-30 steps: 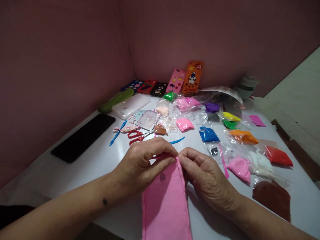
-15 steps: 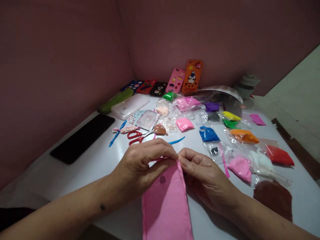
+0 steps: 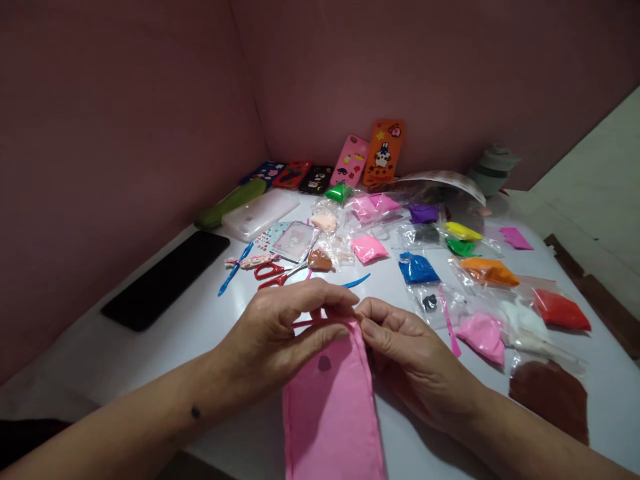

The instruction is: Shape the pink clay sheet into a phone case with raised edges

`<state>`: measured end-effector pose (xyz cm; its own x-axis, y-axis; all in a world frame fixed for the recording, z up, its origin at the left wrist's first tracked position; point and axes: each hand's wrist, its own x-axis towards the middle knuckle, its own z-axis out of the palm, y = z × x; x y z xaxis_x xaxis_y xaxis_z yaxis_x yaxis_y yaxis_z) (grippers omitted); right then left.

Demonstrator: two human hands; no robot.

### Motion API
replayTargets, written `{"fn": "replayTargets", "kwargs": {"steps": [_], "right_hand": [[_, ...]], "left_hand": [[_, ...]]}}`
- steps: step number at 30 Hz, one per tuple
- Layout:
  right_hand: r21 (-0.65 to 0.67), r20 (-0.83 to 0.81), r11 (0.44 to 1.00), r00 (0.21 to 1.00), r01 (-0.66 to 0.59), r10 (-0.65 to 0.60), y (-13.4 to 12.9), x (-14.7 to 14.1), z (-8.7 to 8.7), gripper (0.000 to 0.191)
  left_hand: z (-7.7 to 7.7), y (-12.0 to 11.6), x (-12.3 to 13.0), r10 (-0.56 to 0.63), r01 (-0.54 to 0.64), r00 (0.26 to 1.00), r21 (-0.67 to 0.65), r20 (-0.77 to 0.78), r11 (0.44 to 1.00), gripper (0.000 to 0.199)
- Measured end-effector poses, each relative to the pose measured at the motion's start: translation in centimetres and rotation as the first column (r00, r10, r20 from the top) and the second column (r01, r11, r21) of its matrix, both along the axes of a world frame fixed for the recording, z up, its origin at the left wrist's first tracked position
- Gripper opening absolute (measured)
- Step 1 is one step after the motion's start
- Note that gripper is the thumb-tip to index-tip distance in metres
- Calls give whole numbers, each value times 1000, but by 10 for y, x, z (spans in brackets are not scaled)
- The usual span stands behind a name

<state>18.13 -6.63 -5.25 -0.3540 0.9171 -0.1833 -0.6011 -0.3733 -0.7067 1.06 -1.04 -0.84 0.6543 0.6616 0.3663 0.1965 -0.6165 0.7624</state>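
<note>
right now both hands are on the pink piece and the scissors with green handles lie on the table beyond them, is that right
Not quite: the scissors have red handles, as the head view shows. The rest holds: both hands are on the pink piece, and the scissors lie on the table beyond them.

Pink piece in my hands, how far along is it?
The pink piece's long sides look done, each with a raised rim. In hand: its far edge, pinched by left hand and right hand. Possibly remaining: that edge, partly hidden, so I can't confirm. The near end is out of view.
</note>
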Motion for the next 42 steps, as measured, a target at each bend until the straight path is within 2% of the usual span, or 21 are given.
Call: {"fn": "replayTargets", "kwargs": {"steps": [3, 7, 15, 22, 27, 31, 34, 39, 42], "right_hand": [[-1, -12, 1000, 1000, -10, 10, 0, 0, -1, 16], [-1, -6, 1000, 1000, -17, 17, -1, 1, -1, 14], [23, 26, 999, 999, -24, 24, 1, 0, 2, 15], [7, 37, 1000, 999, -21, 20, 0, 1, 1, 19], [-10, 13, 1000, 1000, -6, 6, 0, 1, 1, 19], [-19, 20, 1000, 1000, 4, -4, -1, 2, 1, 18], [-12, 22, 1000, 1000, 9, -9, -1, 3, 0, 18], [-18, -68, 1000, 998, 3, -4, 1, 3, 1, 17], [-31, -85, 999, 996, 18, -21, 1, 2, 2, 17]], "left_hand": [[1, 0, 0, -29, 31, 999, 75, -30, 997, 14], [-3, 1, 1, -51, 53, 999, 129, -16, 990, 15], [-3, -1, 5, 12, -4, 999, 189, -38, 982, 18], [0, -1, 4, -31, 41, 996, 128, -85, 991, 12], [-1, -2, 4, -16, 24, 998, 153, -56, 988, 14], [3, 1, -2, 27, -27, 999, -2, -22, 1000, 19], [7, 3, -6, 53, -58, 996, -65, -69, 996, 12], [8, 4, -6, 84, -88, 988, -25, -126, 996, 10], [5, 3, -5, 31, -28, 997, 35, -67, 999, 11]]}}
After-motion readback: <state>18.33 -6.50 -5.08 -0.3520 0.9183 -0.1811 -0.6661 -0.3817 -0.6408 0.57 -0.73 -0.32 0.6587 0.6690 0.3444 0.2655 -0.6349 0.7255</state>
